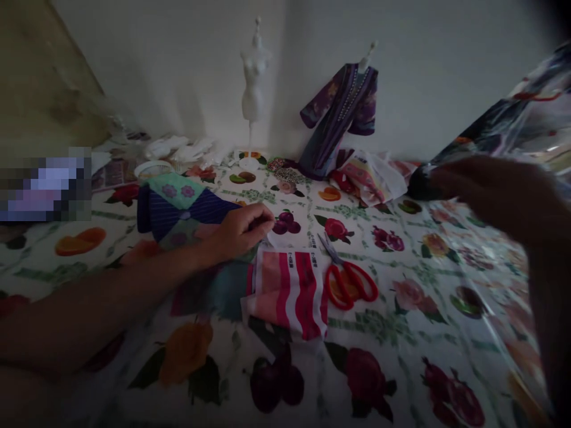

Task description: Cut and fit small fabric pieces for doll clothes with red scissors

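My left hand [250, 229] rests on doll-sized clothing, its fingers curled together; whatever they hold, if anything, is hidden. Beneath and beside it lies a dark blue striped garment [191, 205] with mint green patches and pink flowers. A pink, red and white wavy-striped fabric piece [288, 288] with small black print is just in front of this hand. Red-handled scissors [345, 276] lie to its right, blades pointing away. On the far right my right hand [486, 190] is dim and blurred, beside a black thing [422, 183]; I cannot tell whether it grips that.
At the back stand a bare white mannequin [255, 89] and another in a purple robe [336, 119]. Bagged fabric [372, 178] lies near the robe. A clear plastic sheet or bag [526, 128] rises at right. White bundles [187, 151] and a white ring [154, 169] sit back left.
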`<state>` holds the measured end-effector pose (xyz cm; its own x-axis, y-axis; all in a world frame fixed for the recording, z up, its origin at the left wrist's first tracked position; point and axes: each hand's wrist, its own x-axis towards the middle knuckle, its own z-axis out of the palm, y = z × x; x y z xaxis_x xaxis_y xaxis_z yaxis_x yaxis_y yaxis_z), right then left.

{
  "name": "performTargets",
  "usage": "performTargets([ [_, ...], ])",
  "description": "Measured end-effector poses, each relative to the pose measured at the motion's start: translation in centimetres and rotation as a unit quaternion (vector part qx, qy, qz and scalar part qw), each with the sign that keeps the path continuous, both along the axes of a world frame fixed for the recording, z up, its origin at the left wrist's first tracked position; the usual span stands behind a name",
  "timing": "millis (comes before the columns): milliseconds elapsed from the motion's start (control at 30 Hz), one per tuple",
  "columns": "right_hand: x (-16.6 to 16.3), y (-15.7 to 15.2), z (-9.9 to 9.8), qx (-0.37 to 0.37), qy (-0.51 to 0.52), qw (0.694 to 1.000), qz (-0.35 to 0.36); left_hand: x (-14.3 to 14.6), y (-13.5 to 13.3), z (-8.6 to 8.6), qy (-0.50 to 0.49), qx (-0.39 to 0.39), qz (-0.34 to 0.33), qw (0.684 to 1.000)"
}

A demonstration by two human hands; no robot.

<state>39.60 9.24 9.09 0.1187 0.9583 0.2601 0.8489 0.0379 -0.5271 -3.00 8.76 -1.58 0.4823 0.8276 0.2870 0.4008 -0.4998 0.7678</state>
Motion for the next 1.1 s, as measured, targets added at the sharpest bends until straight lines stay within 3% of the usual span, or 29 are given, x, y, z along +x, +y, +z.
performTargets([
  [33,-2.5,-1.4,-0.6,0.006,-0.066,0.998,-0.005,0.1,-0.2,0.0,0.024,0.014,-0.027,0.999],
  [100,-7.1,-3.8,-2.1,-0.023,-0.108,0.992,0.066,0.2,-0.6,-0.1,0.081,0.044,-0.081,0.992],
  [233,-13.7,-7.0,-6.1,-0.085,-0.045,0.975,0.202,0.4,-0.9,-0.7,0.207,0.103,-0.139,0.963],
  [333,-16.1,-8.0,-8.9,-0.094,-0.054,0.969,0.224,0.5,-0.9,-0.8,0.231,0.111,-0.145,0.956],
  [500,-16.7,-8.3,-10.8,-0.074,-0.061,0.971,0.220,0.8,-1.0,-0.8,0.219,0.103,-0.148,0.959],
  [800,-15.7,-8.0,-10.3,-0.063,0.031,0.979,0.193,0.9,-1.5,-0.3,0.102,0.117,-0.102,0.983],
  [1100,-15.9,-8.1,-9.9,-0.111,0.107,0.961,0.229,0.9,-2.0,0.4,-0.010,0.025,-0.018,0.999],
])
